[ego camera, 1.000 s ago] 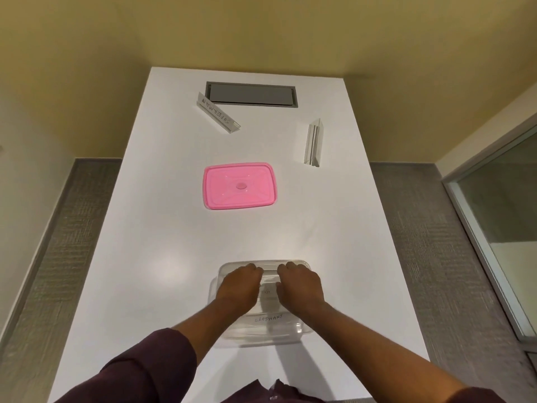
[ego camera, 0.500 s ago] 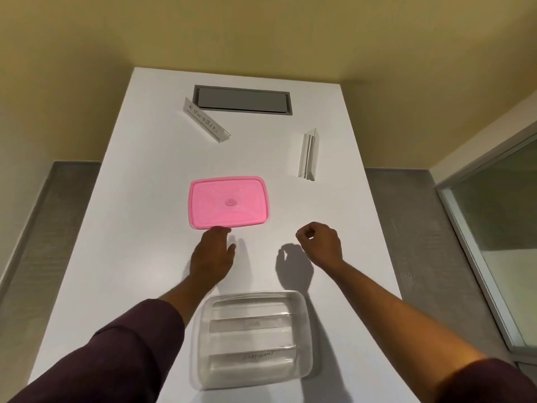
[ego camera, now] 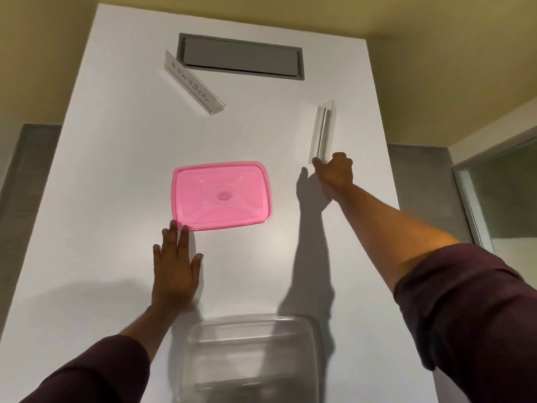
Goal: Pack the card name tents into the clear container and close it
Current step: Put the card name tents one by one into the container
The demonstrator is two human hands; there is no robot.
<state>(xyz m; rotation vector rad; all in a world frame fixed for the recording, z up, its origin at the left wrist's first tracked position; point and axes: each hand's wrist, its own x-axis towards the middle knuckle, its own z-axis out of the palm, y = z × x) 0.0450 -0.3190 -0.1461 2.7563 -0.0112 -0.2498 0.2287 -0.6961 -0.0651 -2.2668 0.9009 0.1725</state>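
White table (ego camera: 116, 170): right hand (ego camera: 337, 173) curled at upright name tent (ego camera: 321, 132), lengthwise away.

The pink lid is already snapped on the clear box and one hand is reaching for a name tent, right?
Not quite. The head view shows the flat pink plastic lid lying on the white table, apart from the open clear plastic container. The right hand is indeed at the clear upright name tent.

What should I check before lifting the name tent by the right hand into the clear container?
1. Right hand on the name tent: fingers at its near end; firm grip, cannot tell.
2. Clear container open: ok.
3. Space left inside: cannot tell, blurred.
4. Pink lid out of the path: ok.
5. Left hand clear of the container: ok, flat at the lid's corner.
6. Second tent still unpacked: not ok.
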